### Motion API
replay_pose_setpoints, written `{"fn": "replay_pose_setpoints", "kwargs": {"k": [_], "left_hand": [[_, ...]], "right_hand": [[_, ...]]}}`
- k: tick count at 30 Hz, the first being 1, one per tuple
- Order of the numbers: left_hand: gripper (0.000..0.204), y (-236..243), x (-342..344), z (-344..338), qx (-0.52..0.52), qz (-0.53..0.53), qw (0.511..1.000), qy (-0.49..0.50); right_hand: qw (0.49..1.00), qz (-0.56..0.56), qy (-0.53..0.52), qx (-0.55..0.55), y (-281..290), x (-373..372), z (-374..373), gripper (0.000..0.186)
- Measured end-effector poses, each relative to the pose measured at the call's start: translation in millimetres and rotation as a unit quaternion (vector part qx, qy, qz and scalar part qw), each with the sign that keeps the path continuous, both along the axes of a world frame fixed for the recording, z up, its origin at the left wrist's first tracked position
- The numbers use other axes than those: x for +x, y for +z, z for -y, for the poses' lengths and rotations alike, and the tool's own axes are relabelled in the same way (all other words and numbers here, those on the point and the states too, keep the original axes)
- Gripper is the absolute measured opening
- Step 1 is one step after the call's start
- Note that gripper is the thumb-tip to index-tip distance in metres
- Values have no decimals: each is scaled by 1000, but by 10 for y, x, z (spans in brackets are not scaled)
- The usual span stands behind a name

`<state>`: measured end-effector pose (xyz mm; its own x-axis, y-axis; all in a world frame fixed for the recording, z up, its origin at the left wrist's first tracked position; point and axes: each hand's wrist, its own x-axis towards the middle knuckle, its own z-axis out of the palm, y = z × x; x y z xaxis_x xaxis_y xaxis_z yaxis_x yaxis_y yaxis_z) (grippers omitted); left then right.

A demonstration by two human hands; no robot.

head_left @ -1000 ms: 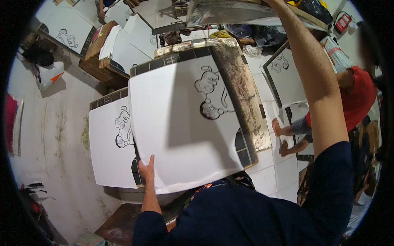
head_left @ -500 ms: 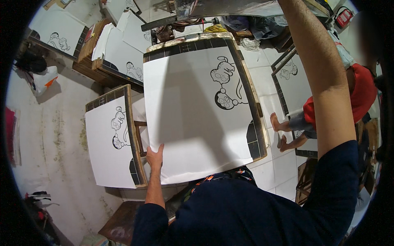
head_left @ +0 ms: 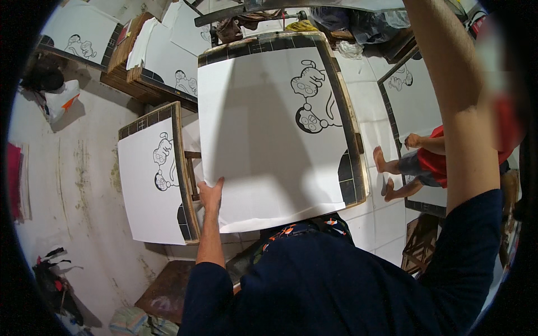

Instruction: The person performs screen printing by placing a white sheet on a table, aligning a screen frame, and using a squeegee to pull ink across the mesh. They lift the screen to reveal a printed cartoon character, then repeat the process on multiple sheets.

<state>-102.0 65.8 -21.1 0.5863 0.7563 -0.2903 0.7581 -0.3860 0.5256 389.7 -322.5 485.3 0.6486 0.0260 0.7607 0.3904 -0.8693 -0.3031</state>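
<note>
"Starting far left: a red cloth [head_left: 13, 182] by the stained wall [head_left: 84, 151], then a white plastic bag [head_left: 63, 102] with an orange patch. What's above it?"

"A printed sheet [head_left: 64, 29] on its own board, then a stack of brown boards [head_left: 116, 59], piled high. Below that, tilted, a second printed sheet [head_left: 137, 173], and its wooden edge runs close beside the middle station. Tight there; just a narrow gap with a wooden strut [head_left: 193, 154] in it."

"And right by that gap, the left hand [head_left: 210, 193]! Thumb apart from the fingers, at the lower left edge of the big white sheet [head_left: 246, 162]. Is it gripping?"

"Can't tell; the fingers' undersides are hidden. But the white sheet lies across the dark-bordered board [head_left: 351, 185], square in front of the person, a broad shadow down its middle and a black line drawing [head_left: 311, 101] near its upper right."

"Behind the board, clutter: a grey frame [head_left: 330, 7] along the top, a yellow cloth [head_left: 302, 26], a white crumpled bundle [head_left: 351, 50], dark plastic bags [head_left: 375, 25]."

"Rightward, a co-worker's bare feet [head_left: 386, 168] on the tiles, beside another printed board [head_left: 412, 101], and a co-worker's hand [head_left: 412, 140] just over it."

"Below them, a wooden stool [head_left: 420, 241]. And the right arm [head_left: 462, 106] cuts straight up, blocking part of the co-worker."

"Its right hand is past the upper edge; I can't tell what it's doing."
</note>
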Motion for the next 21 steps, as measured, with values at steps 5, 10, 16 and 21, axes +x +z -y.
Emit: {"fn": "replay_pose_setpoints", "kwargs": {"k": [5,10,16,21], "left_hand": [[87,15,97,15,23,-100,994,-21],[87,1038,869,1033,0,227,958,-176],[76,1869,1344,2608,-670,400,610,134],[93,997,1204,2447,-686,200,597,365]], "right_hand": [[993,103,57,-30,-367,-524,79,45],[997,19,73,-12,-1248,-1241,420,34],[985,88,150,-3,-3083,-2333,583,38],[991,-70,105,-52,-4097,-2780,507,36]]}}
